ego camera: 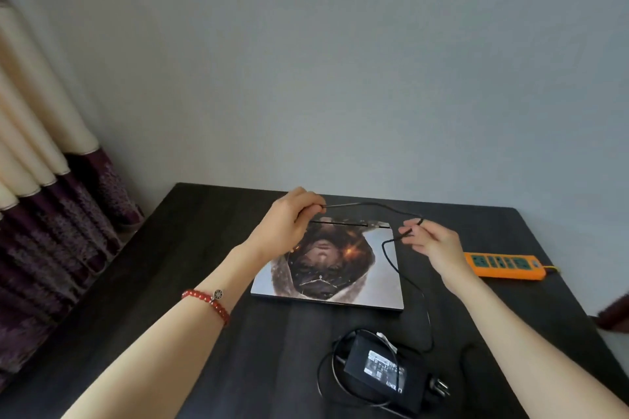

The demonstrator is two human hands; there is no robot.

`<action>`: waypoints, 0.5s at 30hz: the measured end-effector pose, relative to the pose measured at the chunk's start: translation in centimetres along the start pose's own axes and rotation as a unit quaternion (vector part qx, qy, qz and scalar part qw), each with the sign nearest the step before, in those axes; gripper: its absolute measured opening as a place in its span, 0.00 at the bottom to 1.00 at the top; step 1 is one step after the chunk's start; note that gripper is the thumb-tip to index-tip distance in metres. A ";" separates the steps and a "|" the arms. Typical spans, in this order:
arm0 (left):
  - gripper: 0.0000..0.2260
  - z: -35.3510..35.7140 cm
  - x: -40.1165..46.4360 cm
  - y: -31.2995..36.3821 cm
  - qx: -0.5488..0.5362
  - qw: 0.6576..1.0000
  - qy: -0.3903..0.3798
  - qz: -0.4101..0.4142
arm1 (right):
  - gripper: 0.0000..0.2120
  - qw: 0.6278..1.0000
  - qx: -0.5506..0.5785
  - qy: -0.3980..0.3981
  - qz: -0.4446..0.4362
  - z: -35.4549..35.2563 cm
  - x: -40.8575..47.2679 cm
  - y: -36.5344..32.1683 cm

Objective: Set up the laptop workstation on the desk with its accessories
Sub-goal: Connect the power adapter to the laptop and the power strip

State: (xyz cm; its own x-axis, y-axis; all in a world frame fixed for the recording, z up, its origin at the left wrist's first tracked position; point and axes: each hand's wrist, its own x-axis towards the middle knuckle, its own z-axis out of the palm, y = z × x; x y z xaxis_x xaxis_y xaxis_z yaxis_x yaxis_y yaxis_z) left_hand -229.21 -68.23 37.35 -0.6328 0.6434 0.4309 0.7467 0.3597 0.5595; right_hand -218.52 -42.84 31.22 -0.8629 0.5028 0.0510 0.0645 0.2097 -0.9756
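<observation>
A closed laptop [377, 269] with a picture skin on its lid lies flat on the dark desk [211, 248]. My left hand [289, 221] pinches the plug end of a thin black charger cable [371, 206] above the laptop's back edge. My right hand [434, 245] holds the same cable between its fingers further along, above the laptop's right rear corner. The cable runs down past the laptop's right side to the black power brick [377, 366] near the desk's front, whose wall plug [440, 388] lies beside it.
An orange power strip [503, 265] lies on the desk at the right, behind my right hand. Cream and purple curtains [51, 197] hang at the left. A plain wall stands behind the desk. A dark object [616, 313] shows at the right edge.
</observation>
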 end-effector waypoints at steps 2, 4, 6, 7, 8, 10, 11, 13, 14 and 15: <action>0.07 1.7 -2.5 -1.0 0.006 1.000 -0.023 -0.009 | 0.12 0.999 -0.007 -0.025 0.024 -0.5 -0.8 0.8; 0.07 3.4 -5.1 -2.3 0.008 0.998 -0.058 -0.018 | 0.11 0.995 -0.024 -0.074 0.056 -0.7 -1.5 2.0; 0.08 4.5 -7.3 -3.5 0.021 0.994 -0.109 -0.022 | 0.12 0.986 -0.060 -0.137 0.072 -0.7 -1.7 2.7; 0.08 5.0 -8.5 -4.2 0.029 0.990 -0.137 -0.027 | 0.14 0.979 -0.084 -0.167 0.078 -0.6 -1.9 3.1; 0.08 5.5 -9.4 -4.8 0.039 0.985 -0.163 -0.035 | 0.15 0.973 -0.113 -0.189 0.075 -0.4 -2.0 3.4; 0.09 6.2 -11.1 -6.0 0.056 0.977 -0.199 -0.061 | 0.17 0.956 -0.182 -0.224 0.054 0.1 -2.2 4.1; 0.09 6.6 -12.0 -6.6 0.067 0.971 -0.216 -0.075 | 0.16 0.943 -0.221 -0.244 0.041 0.6 -2.4 4.8; 0.09 7.3 -13.4 -7.7 0.102 0.954 -0.266 -0.091 | 0.16 0.903 -0.312 -0.294 0.009 1.5 -2.9 5.9; 0.09 7.7 -14.0 -8.2 0.120 0.941 -0.301 -0.096 | 0.16 0.874 -0.365 -0.322 -0.010 2.0 -3.2 6.4; 0.08 8.0 -14.6 -8.6 0.132 0.928 -0.334 -0.098 | 0.16 0.839 -0.417 -0.348 -0.032 2.5 -3.5 6.9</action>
State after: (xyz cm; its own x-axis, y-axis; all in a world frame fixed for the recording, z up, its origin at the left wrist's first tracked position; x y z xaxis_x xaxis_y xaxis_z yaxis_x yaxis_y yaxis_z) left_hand -224.77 -75.36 20.58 -0.5597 0.7916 -0.2452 0.7108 0.6107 0.3489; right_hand -216.36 -45.27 23.81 -0.9426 -0.0827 -0.3234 0.0847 0.8779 -0.4713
